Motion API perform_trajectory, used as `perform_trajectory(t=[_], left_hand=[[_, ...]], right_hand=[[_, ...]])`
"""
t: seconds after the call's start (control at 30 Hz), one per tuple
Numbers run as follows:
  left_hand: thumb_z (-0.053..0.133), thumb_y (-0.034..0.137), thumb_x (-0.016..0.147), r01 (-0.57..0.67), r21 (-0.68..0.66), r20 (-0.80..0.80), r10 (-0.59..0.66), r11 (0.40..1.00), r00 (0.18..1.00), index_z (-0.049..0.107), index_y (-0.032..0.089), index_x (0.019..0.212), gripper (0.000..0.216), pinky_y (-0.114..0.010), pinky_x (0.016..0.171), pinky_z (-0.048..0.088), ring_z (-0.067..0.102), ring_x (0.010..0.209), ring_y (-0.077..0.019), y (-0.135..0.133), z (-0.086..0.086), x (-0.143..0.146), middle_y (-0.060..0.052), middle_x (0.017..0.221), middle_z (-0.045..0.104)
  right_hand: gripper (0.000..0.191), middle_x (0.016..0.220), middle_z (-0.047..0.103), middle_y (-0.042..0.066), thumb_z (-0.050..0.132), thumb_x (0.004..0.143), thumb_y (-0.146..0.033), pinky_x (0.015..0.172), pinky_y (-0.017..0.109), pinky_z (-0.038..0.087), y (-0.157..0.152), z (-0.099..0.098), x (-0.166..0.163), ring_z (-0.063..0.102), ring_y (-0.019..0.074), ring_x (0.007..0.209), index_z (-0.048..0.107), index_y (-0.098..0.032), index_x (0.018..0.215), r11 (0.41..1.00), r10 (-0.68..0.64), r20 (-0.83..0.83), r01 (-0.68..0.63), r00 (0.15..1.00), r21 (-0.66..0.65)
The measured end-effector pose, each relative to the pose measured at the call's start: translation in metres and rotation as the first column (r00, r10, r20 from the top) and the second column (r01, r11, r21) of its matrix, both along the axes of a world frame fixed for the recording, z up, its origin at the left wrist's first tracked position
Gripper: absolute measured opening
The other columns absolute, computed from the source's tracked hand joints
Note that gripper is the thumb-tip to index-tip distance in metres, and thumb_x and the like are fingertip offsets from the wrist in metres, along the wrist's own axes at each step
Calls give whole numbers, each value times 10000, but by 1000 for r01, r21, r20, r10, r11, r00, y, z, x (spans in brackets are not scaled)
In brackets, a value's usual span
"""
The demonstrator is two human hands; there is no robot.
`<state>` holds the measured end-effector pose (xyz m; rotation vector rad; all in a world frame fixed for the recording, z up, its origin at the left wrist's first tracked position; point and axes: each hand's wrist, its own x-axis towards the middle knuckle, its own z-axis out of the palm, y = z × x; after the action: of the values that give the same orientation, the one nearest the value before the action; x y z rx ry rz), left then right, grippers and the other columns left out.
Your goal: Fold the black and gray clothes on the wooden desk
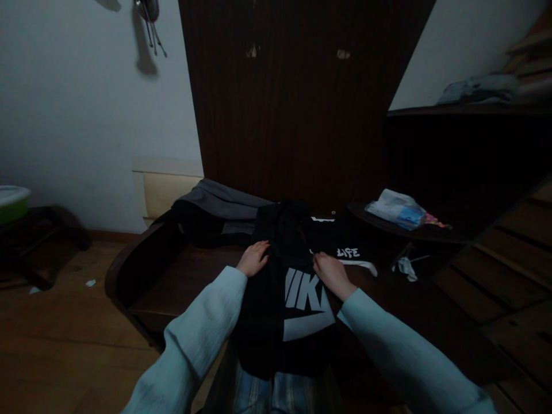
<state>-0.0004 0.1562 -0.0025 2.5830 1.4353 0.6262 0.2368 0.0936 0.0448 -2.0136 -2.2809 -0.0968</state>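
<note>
A dark, folded-looking black jacket (263, 313) with large pale "NIK" lettering lies on the wooden bench, its lower end hanging toward my lap. My left hand (253, 259) rests on its left side, fingers stretched out over the cloth. On the other side, my right hand (333, 275) has its fingers bent and pressed together at the jacket's edge, just above the lettering. A second black garment (330, 236) with white writing lies beyond my right hand. Behind the left side, a grey and black garment (224, 204) is draped along the bench.
The dark wooden bench (172, 287) has a curved left arm. A tissue pack (397, 208) sits on a low rounded shelf at right. Folded cloth (478, 89) lies on a higher shelf. At far left, a green tub (12, 204) stands on a stool.
</note>
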Motion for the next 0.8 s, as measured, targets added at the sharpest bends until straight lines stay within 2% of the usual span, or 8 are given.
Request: perform_trajectory(t=[0.13, 0.27, 0.37, 0.5, 0.63, 0.8], left_hand=[[408, 226, 797, -2, -3, 1, 2, 1000, 1000, 444, 153, 1193, 404, -355, 1012, 289, 345, 1225, -188, 0, 0, 0, -86, 1317, 422], [410, 218, 794, -3, -11, 5, 3, 1000, 1000, 445, 140, 1193, 408, -352, 1012, 291, 342, 1227, -189, -2, 3, 1, -92, 1310, 428], [407, 215, 795, -10, -17, 0, 10, 1000, 1000, 446, 127, 1193, 410, -352, 1007, 298, 345, 1224, -191, -3, 5, 2, -99, 1306, 432], [409, 220, 795, -12, -6, -2, 12, 1000, 1000, 450, 138, 1189, 404, -356, 1007, 296, 353, 1220, -194, -2, 3, 1, -90, 1303, 438], [409, 229, 797, -9, 4, -8, 9, 1000, 1000, 449, 140, 1191, 405, -347, 1008, 297, 356, 1218, -192, 0, 1, 0, -86, 1304, 437], [407, 227, 796, -14, 2, -9, 14, 1000, 1000, 447, 150, 1194, 407, -356, 1006, 302, 354, 1219, -193, 0, 1, 1, -83, 1305, 436]], right_hand=[[179, 698, 579, 24, 440, 805, -276, 584, 242, 403, -39, 1, 17, 551, 139, 637, 568, -165, 750, 992, 103, -303, -121, 948, -43], [72, 785, 574, 27, 519, 738, -221, 625, 232, 429, -87, -10, 30, 540, 128, 684, 566, -177, 768, 939, 279, -426, -336, 861, -65], [78, 812, 569, 27, 478, 765, -159, 681, 240, 439, -109, -23, 33, 543, 131, 748, 549, -187, 782, 922, 357, -416, -387, 836, 14], [165, 747, 555, 18, 396, 831, -147, 652, 255, 450, -116, -33, 29, 543, 134, 701, 511, -199, 724, 928, 371, -348, -360, 861, 98], [136, 776, 567, 23, 423, 815, -118, 641, 253, 462, -116, -31, 27, 553, 141, 715, 505, -198, 742, 924, 378, -302, -375, 875, 72], [230, 751, 567, 34, 358, 813, -51, 642, 247, 470, -115, -32, 25, 556, 140, 701, 512, -188, 711, 922, 388, -211, -383, 897, 65]])
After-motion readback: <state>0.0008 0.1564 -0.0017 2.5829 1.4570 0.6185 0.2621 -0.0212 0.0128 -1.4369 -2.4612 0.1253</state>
